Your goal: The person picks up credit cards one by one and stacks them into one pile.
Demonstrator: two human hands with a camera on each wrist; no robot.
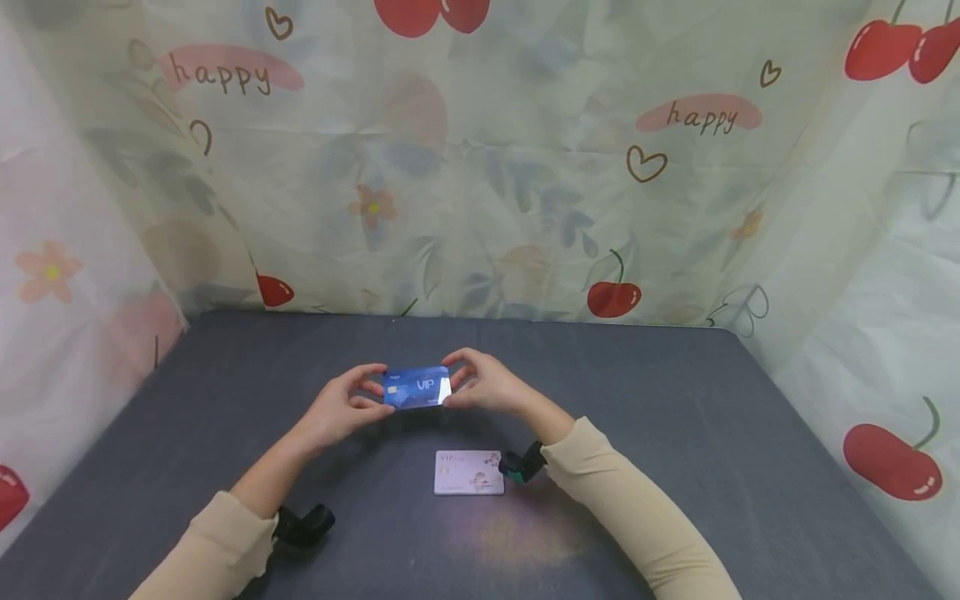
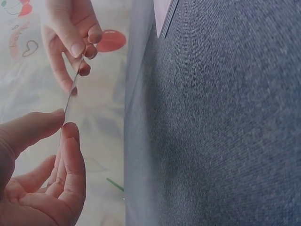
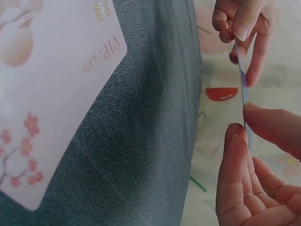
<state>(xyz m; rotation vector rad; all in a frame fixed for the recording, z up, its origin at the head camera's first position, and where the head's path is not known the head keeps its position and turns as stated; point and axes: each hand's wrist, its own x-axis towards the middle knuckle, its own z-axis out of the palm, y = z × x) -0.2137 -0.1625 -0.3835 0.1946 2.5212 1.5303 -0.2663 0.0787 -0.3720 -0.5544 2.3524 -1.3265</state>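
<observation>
A blue VIP card [image 1: 416,388] is held up above the dark table, its printed face toward the head camera. My left hand [image 1: 341,408] pinches its left edge between thumb and fingers. At the opposite edge, my right hand [image 1: 487,383] pinches it the same way. Both wrist views show the card edge-on as a thin line, with the left hand [image 2: 47,174] and the right hand [image 3: 258,179] gripping its ends. Lower down, a pale pink VIP card [image 1: 468,472] with a flower print lies flat on the table, nearer to me; in the left wrist view its edge looks layered.
The dark grey table [image 1: 637,400] is enclosed at the back and sides by a printed curtain [image 1: 480,192] with cherries, hearts and flowers. A black wrist camera [image 1: 303,527] sits on the left wrist, and another wrist camera [image 1: 522,462] overlaps the pink card's right edge.
</observation>
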